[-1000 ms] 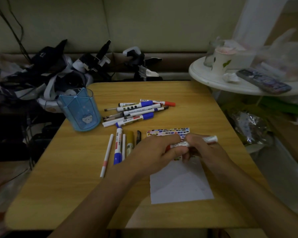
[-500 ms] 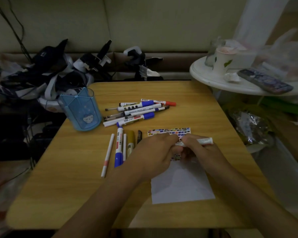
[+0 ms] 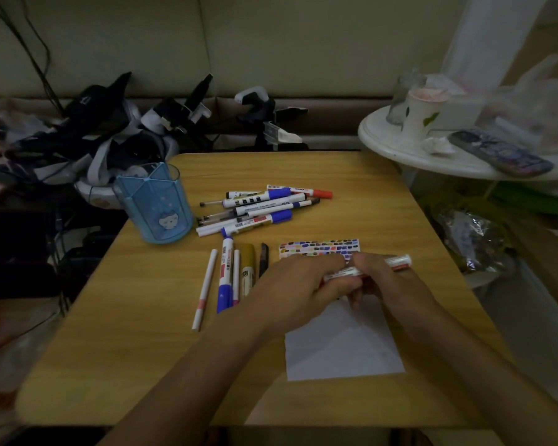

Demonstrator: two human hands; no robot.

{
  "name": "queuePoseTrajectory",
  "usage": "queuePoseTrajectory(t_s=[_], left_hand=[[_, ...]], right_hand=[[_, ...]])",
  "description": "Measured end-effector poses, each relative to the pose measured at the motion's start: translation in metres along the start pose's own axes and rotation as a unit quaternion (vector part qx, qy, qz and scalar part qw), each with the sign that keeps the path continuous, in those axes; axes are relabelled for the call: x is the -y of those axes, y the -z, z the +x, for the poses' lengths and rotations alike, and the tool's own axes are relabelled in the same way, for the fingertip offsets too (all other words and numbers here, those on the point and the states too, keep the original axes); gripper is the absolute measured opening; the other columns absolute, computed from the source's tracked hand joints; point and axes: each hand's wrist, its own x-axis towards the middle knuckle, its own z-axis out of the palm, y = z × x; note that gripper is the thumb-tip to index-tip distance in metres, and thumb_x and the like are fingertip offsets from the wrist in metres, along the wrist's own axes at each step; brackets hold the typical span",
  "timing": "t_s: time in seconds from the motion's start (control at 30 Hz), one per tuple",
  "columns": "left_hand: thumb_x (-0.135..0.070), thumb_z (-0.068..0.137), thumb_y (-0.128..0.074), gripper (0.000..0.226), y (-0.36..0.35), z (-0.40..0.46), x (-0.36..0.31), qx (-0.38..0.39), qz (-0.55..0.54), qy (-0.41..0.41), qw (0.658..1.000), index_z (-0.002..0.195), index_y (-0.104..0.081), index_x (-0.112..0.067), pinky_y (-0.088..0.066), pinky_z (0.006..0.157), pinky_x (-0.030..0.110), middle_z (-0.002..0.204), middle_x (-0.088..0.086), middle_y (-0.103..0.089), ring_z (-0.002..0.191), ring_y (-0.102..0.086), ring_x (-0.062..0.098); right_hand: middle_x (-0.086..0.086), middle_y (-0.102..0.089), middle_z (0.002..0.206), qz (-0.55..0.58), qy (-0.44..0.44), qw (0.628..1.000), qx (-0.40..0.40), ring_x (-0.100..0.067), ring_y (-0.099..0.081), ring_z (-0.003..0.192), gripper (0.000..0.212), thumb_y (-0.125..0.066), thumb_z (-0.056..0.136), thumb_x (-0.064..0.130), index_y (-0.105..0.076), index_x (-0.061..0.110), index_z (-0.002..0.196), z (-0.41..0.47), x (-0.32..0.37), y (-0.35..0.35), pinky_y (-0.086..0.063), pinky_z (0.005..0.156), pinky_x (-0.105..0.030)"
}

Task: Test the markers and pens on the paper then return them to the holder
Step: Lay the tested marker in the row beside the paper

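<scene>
Marker in both hands, now longer than before.

Wooden tabletop carrying paper, loose pens and a holder.

White paper lies flat directly beneath the grip, colour swatches along its far edge. Just left of the grip, a row of pens lies side by side. Beyond the grip to the left, a heap of markers lies crosswise; further left stands the blue holder, upright.

Home rm: sofa back, remote on side table.
</scene>
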Motion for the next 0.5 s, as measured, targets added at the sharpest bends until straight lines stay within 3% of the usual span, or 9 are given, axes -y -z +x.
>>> queuePoseTrajectory(t_s=[0.17,0.23,0.3,0.4,0.5], left_hand=[[-0.055,0.097,-0.049,0.021,-0.001,0.001,0.0,-0.019,-0.022,0.019,0.999,0.093,-0.063,-0.039,-0.041,0.057,0.025,0.077,-0.014,-0.062,0.071,-0.056,0.002],[-0.06,0.093,-0.051,0.03,-0.001,0.001,0.0,-0.026,-0.005,0.033,0.999,0.101,-0.065,-0.034,-0.046,0.06,0.027,0.08,-0.012,-0.064,0.07,-0.056,0.002],[-0.069,0.084,-0.054,0.044,0.002,0.0,0.0,-0.016,0.003,0.066,0.998,0.115,-0.057,-0.038,-0.051,0.068,0.026,0.093,-0.013,-0.066,0.079,-0.059,-0.001],[-0.077,0.073,-0.06,0.067,0.011,-0.002,0.005,0.012,0.03,0.11,0.993,0.129,-0.039,-0.045,-0.053,0.075,0.022,0.112,-0.016,-0.064,0.09,-0.059,-0.002],[-0.078,0.075,-0.06,0.079,0.017,-0.002,0.015,0.054,0.118,0.127,0.983,0.141,-0.031,-0.046,-0.046,0.083,0.024,0.13,-0.013,-0.056,0.108,-0.054,0.006]], right_hand=[[-0.013,-0.065,0.068,-0.032,0.038,0.998,0.032,-0.021,-0.063,0.067,0.038,-0.05,0.091,0.035,-0.065,0.006,0.071,0.0,0.001,0.008,-0.054,0.068,-0.026],[-0.01,-0.065,0.069,-0.052,0.068,0.995,0.041,-0.02,-0.062,0.066,0.039,-0.054,0.089,0.039,-0.064,0.006,0.072,0.0,0.002,0.009,-0.053,0.066,-0.029],[-0.006,-0.067,0.069,-0.047,0.061,0.997,0.004,-0.017,-0.063,0.064,0.04,-0.058,0.091,0.045,-0.067,0.009,0.075,0.0,-0.001,0.008,-0.053,0.061,-0.027],[-0.007,-0.068,0.066,0.032,0.016,0.997,-0.063,-0.02,-0.064,0.062,0.04,-0.047,0.086,0.044,-0.069,0.01,0.083,0.004,-0.001,0.012,-0.053,0.057,-0.028],[-0.01,-0.069,0.068,0.008,0.008,0.998,-0.069,-0.022,-0.066,0.061,0.038,-0.04,0.102,0.032,-0.072,0.013,0.094,0.008,0.003,0.021,-0.054,0.059,-0.032]])
